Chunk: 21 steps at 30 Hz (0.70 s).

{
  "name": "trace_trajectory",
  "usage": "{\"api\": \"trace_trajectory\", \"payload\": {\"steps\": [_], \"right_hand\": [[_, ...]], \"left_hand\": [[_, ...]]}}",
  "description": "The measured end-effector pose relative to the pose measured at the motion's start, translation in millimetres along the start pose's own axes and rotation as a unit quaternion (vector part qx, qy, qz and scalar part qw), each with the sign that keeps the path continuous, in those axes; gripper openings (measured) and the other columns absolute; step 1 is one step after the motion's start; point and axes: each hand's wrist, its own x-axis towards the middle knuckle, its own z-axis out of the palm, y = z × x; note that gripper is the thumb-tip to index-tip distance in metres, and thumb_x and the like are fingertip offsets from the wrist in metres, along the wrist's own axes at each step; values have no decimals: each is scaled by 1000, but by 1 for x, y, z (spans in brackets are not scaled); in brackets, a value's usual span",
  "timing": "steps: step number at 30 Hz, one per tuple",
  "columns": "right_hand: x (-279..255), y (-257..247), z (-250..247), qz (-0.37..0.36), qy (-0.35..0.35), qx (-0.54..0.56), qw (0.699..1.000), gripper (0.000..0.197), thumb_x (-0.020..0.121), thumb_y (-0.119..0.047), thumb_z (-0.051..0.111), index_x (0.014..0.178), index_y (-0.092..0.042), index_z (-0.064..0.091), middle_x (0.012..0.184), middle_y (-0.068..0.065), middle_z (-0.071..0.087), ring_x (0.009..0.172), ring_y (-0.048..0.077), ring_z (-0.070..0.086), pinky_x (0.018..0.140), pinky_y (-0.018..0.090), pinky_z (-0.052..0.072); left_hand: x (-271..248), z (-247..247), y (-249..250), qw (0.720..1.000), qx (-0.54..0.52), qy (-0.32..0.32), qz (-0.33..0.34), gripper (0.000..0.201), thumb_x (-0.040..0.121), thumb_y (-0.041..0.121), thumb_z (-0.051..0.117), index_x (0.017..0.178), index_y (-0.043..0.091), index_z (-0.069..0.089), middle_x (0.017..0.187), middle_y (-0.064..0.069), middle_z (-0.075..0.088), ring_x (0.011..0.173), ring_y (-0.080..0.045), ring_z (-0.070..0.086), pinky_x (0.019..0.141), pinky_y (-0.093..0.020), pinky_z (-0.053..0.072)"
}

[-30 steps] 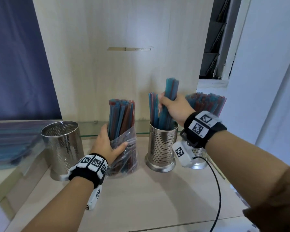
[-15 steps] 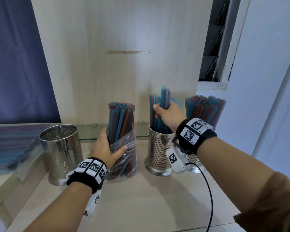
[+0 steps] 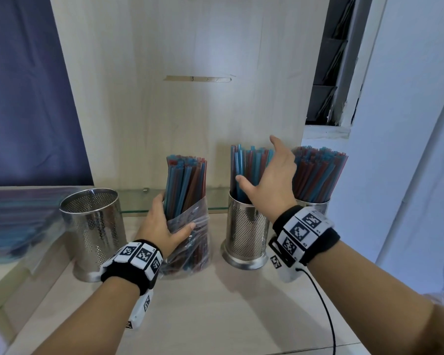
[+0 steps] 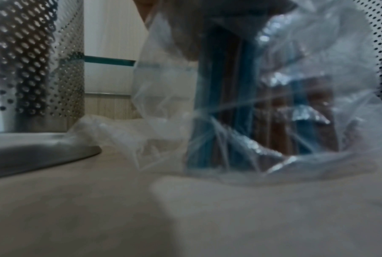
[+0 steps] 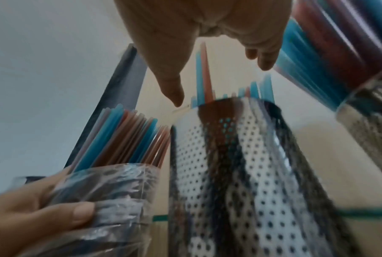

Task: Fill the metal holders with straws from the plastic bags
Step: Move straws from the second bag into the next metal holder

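My left hand (image 3: 162, 226) grips a clear plastic bag (image 3: 190, 242) of blue and red straws (image 3: 185, 180) standing upright on the counter. To its right stands the middle metal holder (image 3: 246, 234), partly filled with straws (image 3: 246, 165). My right hand (image 3: 269, 172) hovers open just above and in front of these straws, fingers spread, holding nothing. A third holder (image 3: 315, 204) behind my right wrist is packed with straws (image 3: 318, 170). An empty perforated holder (image 3: 94, 226) stands at the left. In the right wrist view the open fingers (image 5: 170, 87) hang over the middle holder (image 5: 229, 165).
A wooden back panel (image 3: 190, 98) rises right behind the holders, with a glass shelf edge (image 3: 136, 211) at its foot. More bagged straws (image 3: 13, 221) lie at the far left. A black cable (image 3: 326, 311) trails from my right wrist across the counter (image 3: 228, 311).
My right hand lowered a bunch of straws into the middle holder, then let go and opened above it. The left hand has kept its grip on the bag.
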Motion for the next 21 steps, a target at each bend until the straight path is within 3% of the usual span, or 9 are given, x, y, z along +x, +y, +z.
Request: {"api": "trace_trajectory", "payload": {"steps": [3, 7, 9, 14, 16, 19, 21], "right_hand": [[-5, 4, 6, 70, -27, 14, 997, 104, 77, -38, 82, 152, -8, 17, 149, 16, 27, 137, 25, 25, 116, 36, 22], [15, 11, 12, 152, -75, 74, 983, 120, 69, -40, 88, 154, -12, 8, 152, 11, 30, 141, 24, 33, 117, 42, 32], [26, 15, 13, 178, -95, 100, 974, 124, 66, -35, 91, 154, -13, 7, 155, 9, 29, 142, 23, 34, 117, 39, 32], [49, 21, 9, 204, -123, 142, 961, 100, 74, -28, 87, 150, -16, 23, 147, 10, 43, 133, 27, 47, 108, 42, 44], [52, 24, 6, 215, -150, 164, 951, 95, 75, -30, 86, 148, -15, 28, 138, 5, 50, 127, 22, 52, 100, 35, 50], [47, 33, 10, 213, -222, 143, 941, 68, 73, -26, 87, 130, -12, 53, 119, -1, 65, 111, 18, 64, 79, 24, 52], [43, 38, 13, 220, -208, 140, 943, 61, 77, -21, 84, 129, -13, 55, 118, 1, 66, 108, 20, 65, 83, 28, 53]], "left_hand": [[0, 0, 1, 1000, -1, -1, -1, 94, 75, 37, 80, 146, 17, 22, 135, -8, 53, 120, -26, 56, 99, -37, 46], [0, 0, 1, 1000, 4, 1, 0, 94, 75, 39, 80, 146, 18, 21, 135, -7, 53, 119, -26, 56, 98, -37, 46], [0, 0, 1, 1000, 7, -1, -4, 96, 75, 40, 80, 147, 19, 20, 137, -7, 52, 121, -26, 56, 99, -38, 47], [0, 1, 0, 1000, 6, -2, -9, 97, 75, 40, 80, 148, 19, 18, 138, -7, 51, 122, -26, 55, 99, -38, 45], [1, 1, -1, 1000, 4, -3, -10, 97, 75, 40, 80, 147, 19, 18, 138, -7, 51, 122, -26, 55, 99, -38, 46], [1, 1, -1, 1000, 2, -3, -12, 97, 75, 40, 80, 147, 19, 18, 138, -7, 51, 121, -26, 55, 99, -38, 46], [1, 1, -1, 1000, 2, -1, -11, 97, 75, 39, 80, 147, 18, 19, 138, -8, 51, 121, -26, 55, 99, -37, 45]]}}
